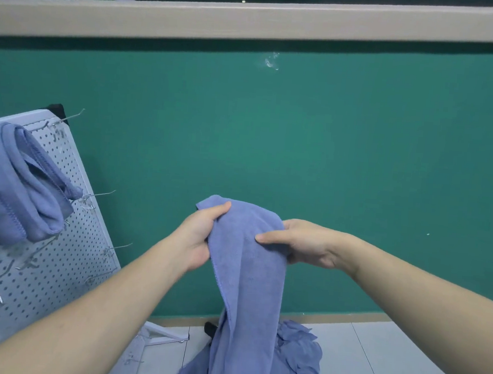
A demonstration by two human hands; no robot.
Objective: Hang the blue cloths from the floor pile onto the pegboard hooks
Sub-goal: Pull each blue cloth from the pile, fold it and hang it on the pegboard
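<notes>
Head view looks down at both my hands holding one blue cloth (247,275) up in front of the green wall (301,150). My left hand (197,236) grips the cloth's upper left edge, fingers curled shut over the fabric with the thumb on top, while my right hand (302,243) pinches its upper right side — thumb across the front face, the other fingers hidden behind the folds. From that grip the cloth hangs down in a long bunched length, its lower end reaching the pile of blue cloths (297,356) that lies on the pale tiled floor (388,354) directly below it, close to the foot of the wall. To the left of the held cloth stands the white pegboard (66,249), tilted in the view, with thin metal hooks (100,195) sticking out from its right side toward the wall. A hung blue cloth (18,186) is already draped on the upper part of the pegboard, well apart from the one in my hands, folded over so its stitched hem shows — which hook carries it I cannot tell. The board's white stand foot (165,335) rests on the floor just left of the pile, and a beige ledge (252,22) runs along the top of the wall, far above the held cloth.
</notes>
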